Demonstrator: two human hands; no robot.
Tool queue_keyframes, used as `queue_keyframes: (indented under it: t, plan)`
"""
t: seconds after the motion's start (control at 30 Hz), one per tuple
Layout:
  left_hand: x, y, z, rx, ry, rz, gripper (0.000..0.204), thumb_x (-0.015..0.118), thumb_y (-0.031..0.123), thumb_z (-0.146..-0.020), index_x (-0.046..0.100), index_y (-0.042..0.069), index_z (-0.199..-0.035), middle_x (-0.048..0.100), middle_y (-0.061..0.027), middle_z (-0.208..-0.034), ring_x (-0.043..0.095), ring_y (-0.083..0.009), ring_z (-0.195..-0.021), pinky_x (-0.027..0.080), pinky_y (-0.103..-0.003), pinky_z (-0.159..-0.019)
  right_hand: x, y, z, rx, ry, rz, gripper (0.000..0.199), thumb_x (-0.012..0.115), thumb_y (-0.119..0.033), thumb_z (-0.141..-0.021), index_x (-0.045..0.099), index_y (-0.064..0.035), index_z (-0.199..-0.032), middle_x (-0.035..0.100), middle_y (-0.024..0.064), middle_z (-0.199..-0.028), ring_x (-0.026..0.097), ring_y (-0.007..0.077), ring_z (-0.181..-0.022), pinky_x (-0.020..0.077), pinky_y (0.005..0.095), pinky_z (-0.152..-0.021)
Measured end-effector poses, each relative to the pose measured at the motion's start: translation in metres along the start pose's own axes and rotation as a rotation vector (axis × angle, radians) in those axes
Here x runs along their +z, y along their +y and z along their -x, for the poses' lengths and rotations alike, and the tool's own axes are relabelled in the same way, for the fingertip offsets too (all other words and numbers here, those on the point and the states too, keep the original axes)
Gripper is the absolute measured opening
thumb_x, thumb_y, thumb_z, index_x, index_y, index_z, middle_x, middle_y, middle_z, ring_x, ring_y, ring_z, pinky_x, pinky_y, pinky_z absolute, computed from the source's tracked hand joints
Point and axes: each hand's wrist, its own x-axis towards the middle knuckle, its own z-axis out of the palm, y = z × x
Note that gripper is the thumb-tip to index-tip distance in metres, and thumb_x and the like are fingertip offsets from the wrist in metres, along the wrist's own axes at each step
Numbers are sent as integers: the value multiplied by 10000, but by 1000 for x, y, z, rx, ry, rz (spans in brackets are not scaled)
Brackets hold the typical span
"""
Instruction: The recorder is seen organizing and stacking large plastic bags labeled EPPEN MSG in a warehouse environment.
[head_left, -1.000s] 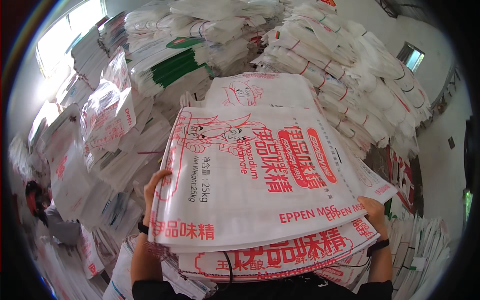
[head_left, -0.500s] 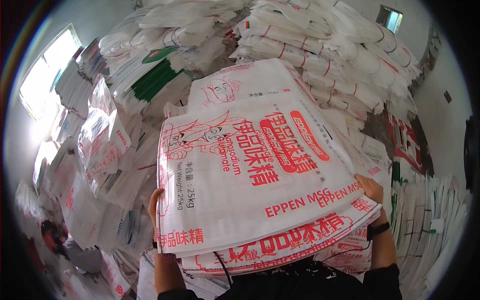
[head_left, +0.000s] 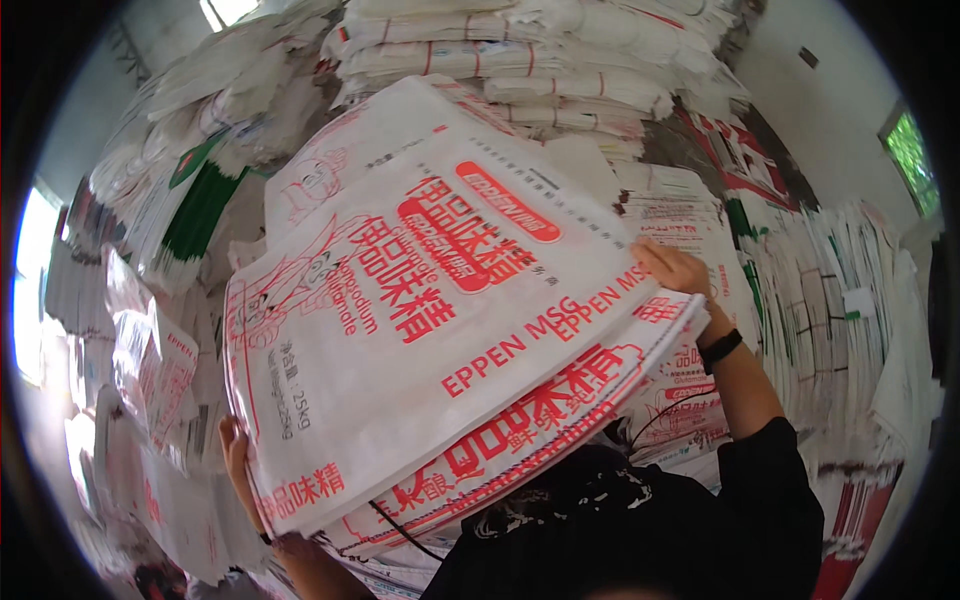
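Observation:
A thick stack of white woven sacks [head_left: 350,400] with red print and cartoon figures spans the middle of the view, tilted with its right side higher. My left hand [head_left: 238,462] grips its left edge, fingers along the side. On the right, my right hand [head_left: 676,274] is closed over the opposite edge, a dark band [head_left: 720,346] around that wrist. The parts of both hands beneath the stack are hidden. A sack at the far end of the stack [head_left: 370,120] lies offset from the top one.
Tied bundles of white sacks [head_left: 560,60] are piled high at the back. Green-edged sacks [head_left: 200,215] stand at the left, by loose crumpled sacks [head_left: 150,370]. Upright bundles [head_left: 820,300] line the right side, below a wall with a window [head_left: 908,150].
The view has turned to the right. The stack in my hands has tilted, its right side rising and its left side dropping; both hands keep their hold.

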Motion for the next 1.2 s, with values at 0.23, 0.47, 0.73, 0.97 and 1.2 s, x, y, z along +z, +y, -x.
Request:
queue_keyframes:
  t: [0.23,0.47,0.73,0.97,1.2]
  plan:
    - [-54,-32,-8,-35,121,-92,456,560,160,-903,498,71,-1346,565,-44,-1259,581,-166,-1095,472,-314,-944,3,-6,25,247,-83,-169,475,562,-270,-857,592,-157,-1316,638,93,-1253,646,256,-1080,544,341,-866]
    - [-41,-19,18,33,-60,-40,353,500,197,-931,562,95,-1263,597,-106,-1243,614,-241,-1084,512,-377,-887,9,8,94,519,-138,-246,581,655,-23,-797,518,-77,-1359,579,131,-1342,568,307,-1216,471,367,-1001]
    - [-88,-135,55,-30,-277,-568,330,521,195,-939,567,77,-1244,616,-93,-1164,630,-228,-1011,519,-360,-815,-13,26,298,1131,-381,-71,263,595,-146,-894,631,-122,-1153,624,79,-1228,620,293,-1081,509,385,-899]
    - [-26,-317,34,-170,-973,-998,312,539,194,-945,571,62,-1226,631,-82,-1095,644,-217,-947,525,-346,-753,-10,34,397,1214,-882,-340,299,588,-207,-855,674,-85,-1114,661,141,-1142,617,319,-1075,488,437,-907]
    - [63,-469,131,-130,-1401,-1420,297,557,192,-951,576,46,-1209,647,-72,-1025,658,-206,-884,532,-331,-690,-55,64,508,1388,-798,-434,313,566,-221,-875,673,-46,-1111,682,152,-1077,626,343,-1029,493,436,-882]
